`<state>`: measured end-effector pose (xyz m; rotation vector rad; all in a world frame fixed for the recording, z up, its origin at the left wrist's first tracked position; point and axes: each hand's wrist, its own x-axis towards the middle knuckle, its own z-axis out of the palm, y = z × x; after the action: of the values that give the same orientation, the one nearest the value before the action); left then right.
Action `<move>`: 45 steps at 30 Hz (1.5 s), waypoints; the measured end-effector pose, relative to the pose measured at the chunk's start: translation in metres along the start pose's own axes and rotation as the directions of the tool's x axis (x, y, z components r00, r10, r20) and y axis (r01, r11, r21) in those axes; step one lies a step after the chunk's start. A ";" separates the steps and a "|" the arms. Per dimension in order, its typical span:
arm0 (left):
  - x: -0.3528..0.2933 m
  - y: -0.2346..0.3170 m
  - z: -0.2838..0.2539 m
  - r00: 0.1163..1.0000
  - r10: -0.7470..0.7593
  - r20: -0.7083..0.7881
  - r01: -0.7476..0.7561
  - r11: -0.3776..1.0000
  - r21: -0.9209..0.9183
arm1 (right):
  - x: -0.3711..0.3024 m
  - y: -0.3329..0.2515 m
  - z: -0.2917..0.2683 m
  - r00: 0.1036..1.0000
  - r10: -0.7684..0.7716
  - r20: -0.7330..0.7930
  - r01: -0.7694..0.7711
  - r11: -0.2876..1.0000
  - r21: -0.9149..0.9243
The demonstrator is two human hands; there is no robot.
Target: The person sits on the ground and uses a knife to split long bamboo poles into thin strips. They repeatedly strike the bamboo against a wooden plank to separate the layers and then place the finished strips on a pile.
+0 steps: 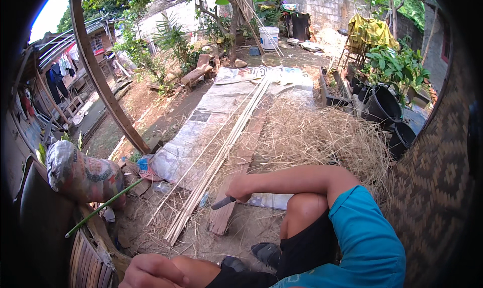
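Observation:
My right hand (239, 188) is closed around a knife (223, 203), of which a short dark grey part juts out toward the lower left. It hovers over a wooden plank (220, 220) on the ground. My left hand (153, 272) is at the lower edge by my left knee, fingers curled together; whatever they hold, if anything, is hidden. A bundle of long pale bamboo strips (216, 169) stretches away left of the plank. To the left, a thin green bamboo stick (105, 205) slants over a slatted bamboo seat (90, 265).
A heap of dry shavings (312, 137) covers much of the plastic sheet (201, 117). A stuffed sack (90, 174) stands left, beside a wooden post (103, 71). Black pots (382, 106) stand right, near the woven wall (427, 187); a white bucket (269, 38) is far back.

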<state>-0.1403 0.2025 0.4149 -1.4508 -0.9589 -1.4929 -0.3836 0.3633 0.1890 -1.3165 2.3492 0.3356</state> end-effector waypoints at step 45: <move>0.026 0.078 0.068 0.646 -0.601 -0.471 0.691 0.722 0.027 | 0.000 -0.004 0.029 0.966 -0.045 0.255 0.072 0.993 -0.098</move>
<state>-0.0431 0.2352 0.4423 -0.5566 -1.3799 -2.0434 -0.3734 0.3733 0.1639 -1.3041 2.1017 0.5817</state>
